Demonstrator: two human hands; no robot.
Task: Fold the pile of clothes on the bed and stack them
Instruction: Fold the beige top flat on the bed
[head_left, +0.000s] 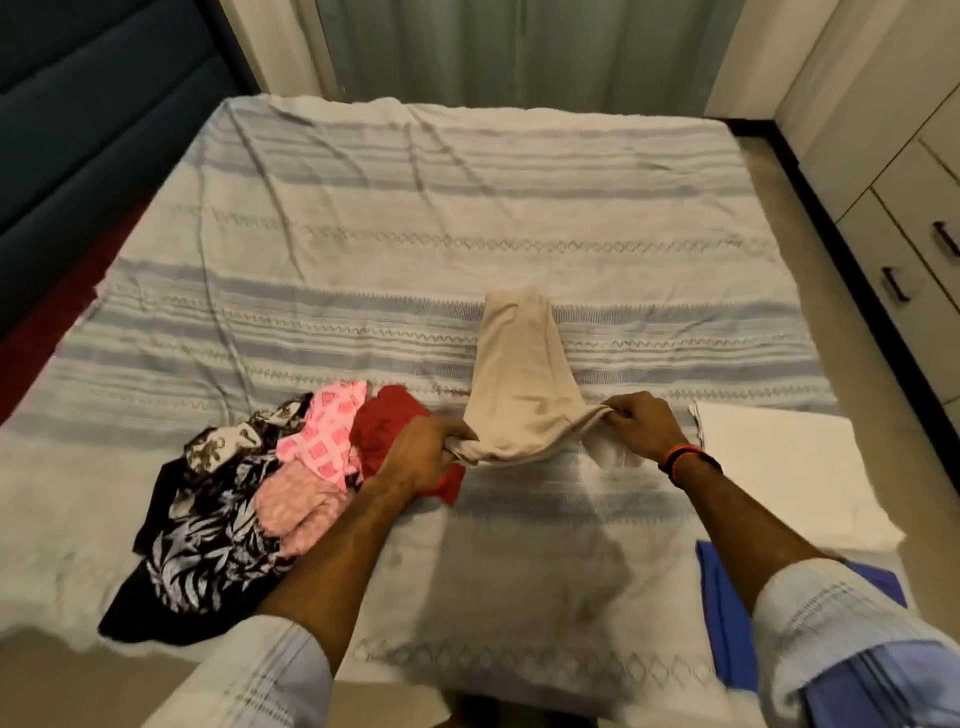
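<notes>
A beige garment (519, 379) lies stretched away from me on the striped bedspread (363, 249). My left hand (423, 449) grips its near left corner and my right hand (647, 423) pinches its near right corner, both lifting that edge slightly. To the left sits the unfolded pile: a black floral garment (208, 545), pink patterned clothes (322, 447) and a red garment (387, 426) partly hidden under my left wrist.
A folded white cloth (779, 467) lies at the bed's right edge, with a blue cloth (727, 613) in front of it. A dark headboard (78, 130) stands on the left, drawers (914, 249) on the right, curtains beyond the bed.
</notes>
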